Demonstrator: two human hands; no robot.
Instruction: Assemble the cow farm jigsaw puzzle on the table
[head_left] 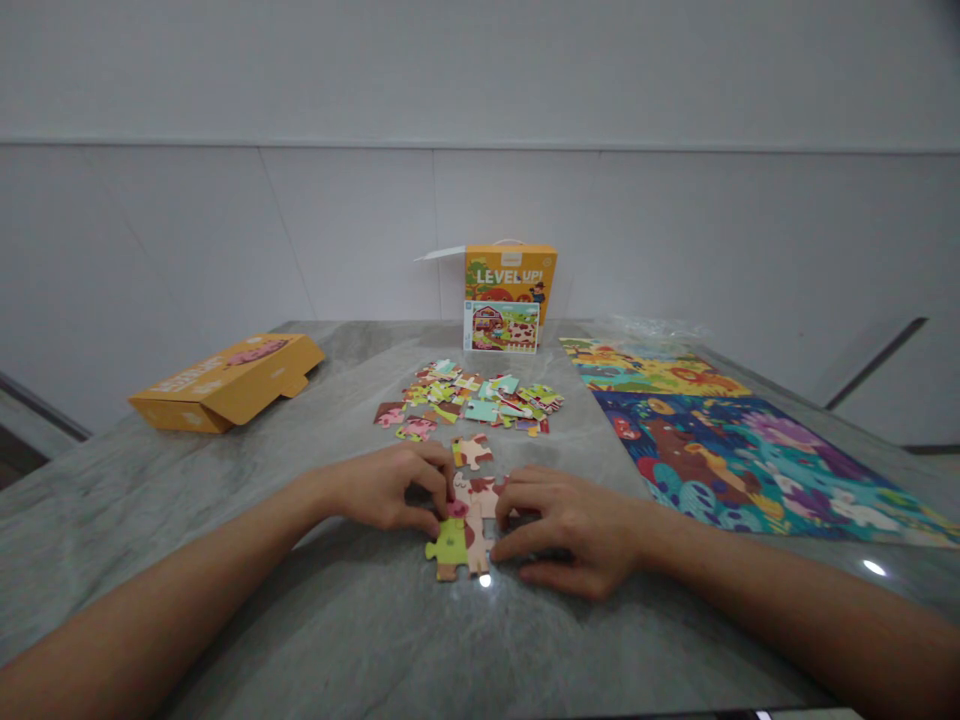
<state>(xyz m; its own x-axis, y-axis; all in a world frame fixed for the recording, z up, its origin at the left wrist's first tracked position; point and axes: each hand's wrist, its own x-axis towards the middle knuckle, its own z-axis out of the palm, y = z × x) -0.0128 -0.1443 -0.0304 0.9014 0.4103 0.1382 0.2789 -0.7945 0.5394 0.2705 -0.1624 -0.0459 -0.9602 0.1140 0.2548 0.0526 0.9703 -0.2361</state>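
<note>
In the middle foreground lie a few joined jigsaw puzzle pieces [452,545], green and cream with brown patches and a pink snout. My left hand [401,485] is at their left side, thumb and forefinger closed on the edge of a puzzle piece. From the right, my right hand [574,530] grips the edge of the joined pieces with curled fingers; its fingertips partly cover them. Just beyond my hands rests a separate cream-and-brown piece [472,452]. A loose pile of puzzle pieces [487,405] is spread farther back.
A small farm picture card [501,327] leans against a yellow upright box [544,262] near the wall. An orange open box [217,385] lies at the left. Colourful assembled puzzles [697,450] cover the right side, with clear plastic wrap [652,328] behind. The table [300,620] is grey marbled.
</note>
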